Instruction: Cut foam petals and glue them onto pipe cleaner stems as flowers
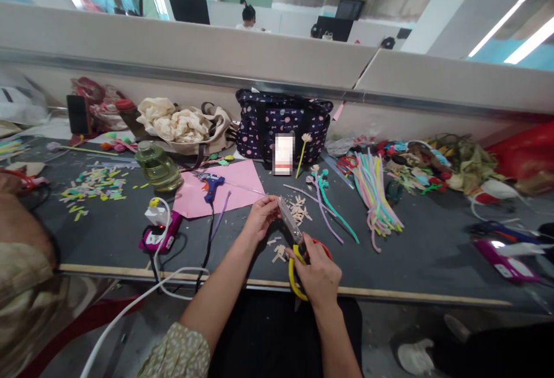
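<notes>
Right fingers [315,251] grip scissors [289,220] in front of pale bits [300,208], left fingers [269,207] pinch together, and a glue gun [211,188] lies nearby.

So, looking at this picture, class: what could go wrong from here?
The left hand has its fingers close to the scissors, so a slip might nick them. The glue gun has a black cord running toward the table edge near the left forearm; it could snag.

Anything the bare left hand [261,219] pinches is too small to tell, and pixel blocks blur the white, red-striped rectangular object [283,154].
</notes>
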`<state>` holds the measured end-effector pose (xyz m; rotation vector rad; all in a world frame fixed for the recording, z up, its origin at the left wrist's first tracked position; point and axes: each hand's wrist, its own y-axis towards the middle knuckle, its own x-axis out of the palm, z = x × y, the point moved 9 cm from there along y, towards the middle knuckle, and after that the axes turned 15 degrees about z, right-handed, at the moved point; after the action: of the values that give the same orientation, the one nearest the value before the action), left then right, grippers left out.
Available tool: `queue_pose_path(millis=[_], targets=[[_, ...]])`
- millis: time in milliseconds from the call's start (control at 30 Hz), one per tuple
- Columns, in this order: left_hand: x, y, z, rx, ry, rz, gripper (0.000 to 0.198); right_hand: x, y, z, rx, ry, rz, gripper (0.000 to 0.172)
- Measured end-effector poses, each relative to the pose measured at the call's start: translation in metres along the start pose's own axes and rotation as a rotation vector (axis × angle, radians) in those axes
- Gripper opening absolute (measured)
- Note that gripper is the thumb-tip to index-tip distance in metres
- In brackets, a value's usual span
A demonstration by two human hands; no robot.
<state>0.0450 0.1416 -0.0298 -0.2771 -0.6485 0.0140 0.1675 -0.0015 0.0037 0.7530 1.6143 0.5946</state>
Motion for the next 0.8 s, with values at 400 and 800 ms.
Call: queue_pose_path(millis=[400,800], targets=[[-0.0010,-0.0010,-0.0017,-0.016,0.027,0.008,0.023,0.0030,0.0015,0.0014,-0.030,-0.062,0.010,0.053],[0.0003,-0.0014,-0.0020,-0.011,0.028,-0.011,0.020,0.0035,0.0018,0.0020,-0.066,-0.088,0.007,0.053]])
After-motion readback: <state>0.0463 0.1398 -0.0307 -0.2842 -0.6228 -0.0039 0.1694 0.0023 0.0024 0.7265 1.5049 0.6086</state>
